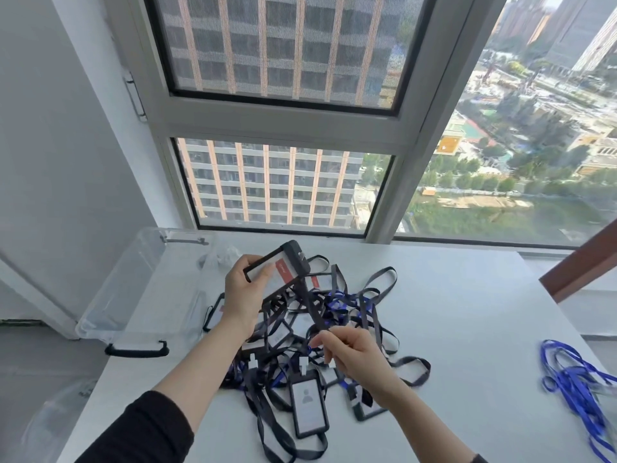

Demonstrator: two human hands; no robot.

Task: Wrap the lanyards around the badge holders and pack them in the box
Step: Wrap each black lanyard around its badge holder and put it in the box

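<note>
left hand (pixel 242 295): grips a black-framed badge holder (pixel 272 267), fingers curled round its near edge, thumb on the clear face
badge holder: held up over the pile, tilted, not touching the table; red card strip (pixel 286 271) shows inside it
right hand (pixel 352 354): pinches the black lanyard (pixel 309 302) between thumb and fingertips, low over the near side of the pile
lanyard: runs straight and taut from the holder's top end down to the right hand; not wound round the holder
pile (pixel 334 315): tangled black and blue lanyards with more badge holders, mid table (pixel 467 312); one holder with a grey portrait card (pixel 309 407) lies face up at the near edge
box (pixel 117 282): clear plastic tub, lid off, at the table's left edge, just left of the pile; black clip handle (pixel 137 350) on its near end
box contents: only something pale and crumpled (pixel 222 253) at the far right corner, blurred
edge case: one black holder (pixel 215 310) lies at the box's right wall; can't tell whether inside or just beside
blue lanyards (pixel 581 389): separate bundle at the table's right edge, well apart from the pile and box
</note>
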